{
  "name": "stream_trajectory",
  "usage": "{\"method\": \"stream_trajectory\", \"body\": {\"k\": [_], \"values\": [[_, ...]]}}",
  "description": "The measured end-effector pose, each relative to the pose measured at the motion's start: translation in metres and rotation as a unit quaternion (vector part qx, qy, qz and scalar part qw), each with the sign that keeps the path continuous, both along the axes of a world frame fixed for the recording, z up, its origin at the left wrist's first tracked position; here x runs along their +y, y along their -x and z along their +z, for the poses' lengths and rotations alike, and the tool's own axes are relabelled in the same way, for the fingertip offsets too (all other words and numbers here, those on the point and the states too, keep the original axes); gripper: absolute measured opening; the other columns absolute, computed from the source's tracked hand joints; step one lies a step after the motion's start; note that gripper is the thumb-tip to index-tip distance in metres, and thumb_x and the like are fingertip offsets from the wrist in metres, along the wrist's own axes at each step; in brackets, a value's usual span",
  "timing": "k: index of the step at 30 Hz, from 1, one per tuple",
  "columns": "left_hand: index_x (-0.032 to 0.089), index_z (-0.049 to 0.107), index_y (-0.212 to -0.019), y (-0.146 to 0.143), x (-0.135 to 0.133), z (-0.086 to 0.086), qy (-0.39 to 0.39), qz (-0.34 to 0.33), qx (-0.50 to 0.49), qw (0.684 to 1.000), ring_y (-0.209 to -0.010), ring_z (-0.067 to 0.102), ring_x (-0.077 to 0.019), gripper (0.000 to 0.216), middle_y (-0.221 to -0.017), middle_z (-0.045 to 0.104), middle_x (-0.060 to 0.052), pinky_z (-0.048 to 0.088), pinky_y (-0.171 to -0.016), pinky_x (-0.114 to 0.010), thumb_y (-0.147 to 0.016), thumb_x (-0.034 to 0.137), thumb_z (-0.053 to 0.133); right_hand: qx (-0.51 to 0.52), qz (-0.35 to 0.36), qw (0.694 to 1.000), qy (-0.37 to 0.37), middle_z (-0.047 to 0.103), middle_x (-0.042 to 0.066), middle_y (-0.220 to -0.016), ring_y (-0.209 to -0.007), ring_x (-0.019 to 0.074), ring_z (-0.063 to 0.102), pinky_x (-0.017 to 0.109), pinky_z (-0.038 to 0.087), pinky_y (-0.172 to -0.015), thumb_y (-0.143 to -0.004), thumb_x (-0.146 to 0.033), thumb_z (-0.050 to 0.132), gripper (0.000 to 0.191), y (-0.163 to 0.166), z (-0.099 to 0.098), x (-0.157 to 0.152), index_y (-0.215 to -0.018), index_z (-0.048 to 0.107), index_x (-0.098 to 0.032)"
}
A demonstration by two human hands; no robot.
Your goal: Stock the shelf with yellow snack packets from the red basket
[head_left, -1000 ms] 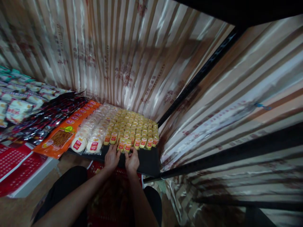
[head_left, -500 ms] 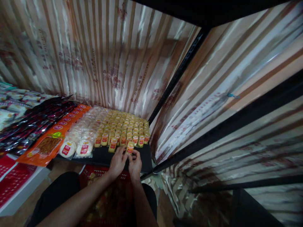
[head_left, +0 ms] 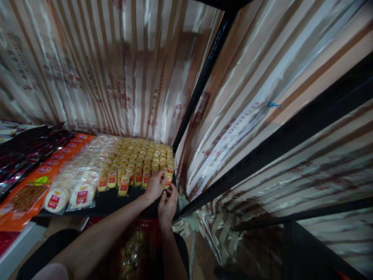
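A small yellow packaged snack cake (head_left: 168,181) with a red label stands at the right front end of several rows of like cakes (head_left: 138,155). My left hand (head_left: 155,187) pinches it from the left and top, its fingers covering part of the neighbouring packets. Close under its lower edge, my right hand (head_left: 168,206) has its thumb and fingers curled in at the cake. One more cake packet (head_left: 124,184) stands forward of the front row, to the left of my hands.
The black shelf (head_left: 128,203) also bears round white packaged crackers (head_left: 82,193), an orange snack bag (head_left: 32,190) and dark shiny packets (head_left: 23,155). Below, a red basket (head_left: 148,225) holds yellow packets. A black post (head_left: 201,81) and striped sheeting (head_left: 140,77) stand behind.
Both hands have moved right along the front row with the snack cake, from in front of the row to its right end. The view has turned to the right.
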State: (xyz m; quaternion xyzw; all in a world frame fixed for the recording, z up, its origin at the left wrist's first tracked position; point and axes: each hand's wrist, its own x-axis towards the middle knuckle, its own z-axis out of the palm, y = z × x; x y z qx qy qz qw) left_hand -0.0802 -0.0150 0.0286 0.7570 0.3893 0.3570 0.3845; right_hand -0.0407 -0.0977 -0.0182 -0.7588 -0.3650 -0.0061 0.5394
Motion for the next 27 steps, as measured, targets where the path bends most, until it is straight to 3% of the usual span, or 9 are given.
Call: {"method": "stream_trajectory", "body": {"k": [4,12,20,27], "values": [[0.018,0.059,-0.102,-0.018,0.001,0.003,-0.021,-0.024,0.02,0.999,-0.081,0.059,-0.0137,0.022,-0.091,0.064,-0.004,0.049,-0.079,-0.029,-0.082,0.017,0.05,-0.085,-0.016,0.996,0.008,0.045,0.021,-0.133,-0.127,0.0271,0.037,0.048,0.035,-0.099,-0.085,-0.019,0.03,0.045,-0.005,-0.004,0.003,-0.125,0.047,-0.01],[0.016,0.058,-0.107,-0.036,0.01,0.002,-0.046,-0.038,0.052,0.997,-0.097,0.059,-0.0179,0.026,-0.104,0.061,-0.008,0.048,-0.09,-0.032,-0.083,0.015,0.048,-0.106,0.002,0.994,0.032,0.044,0.017,-0.137,-0.129,0.0257,0.036,0.049,0.035,-0.101,-0.081,-0.011,0.03,0.054,-0.027,-0.017,0.016,-0.133,0.043,-0.013],[0.015,0.052,-0.117,-0.015,0.008,-0.015,-0.113,-0.031,0.103,0.988,-0.102,0.057,-0.0178,0.035,-0.116,0.053,-0.011,0.048,-0.093,-0.034,-0.087,0.011,0.036,-0.102,0.02,0.994,0.034,0.04,0.021,-0.138,-0.132,0.0243,0.034,0.046,0.036,-0.103,-0.084,-0.012,0.026,0.051,-0.029,-0.028,0.023,-0.132,0.044,-0.007],[0.016,0.051,-0.119,-0.002,-0.002,-0.028,-0.088,-0.06,0.127,0.986,-0.11,0.056,-0.0183,0.041,-0.121,0.054,-0.01,0.047,-0.096,-0.033,-0.082,0.006,0.038,-0.116,0.018,0.993,0.028,0.038,0.017,-0.141,-0.132,0.0241,0.035,0.048,0.038,-0.103,-0.082,-0.009,0.029,0.053,-0.031,-0.028,0.025,-0.133,0.043,-0.013]]}}
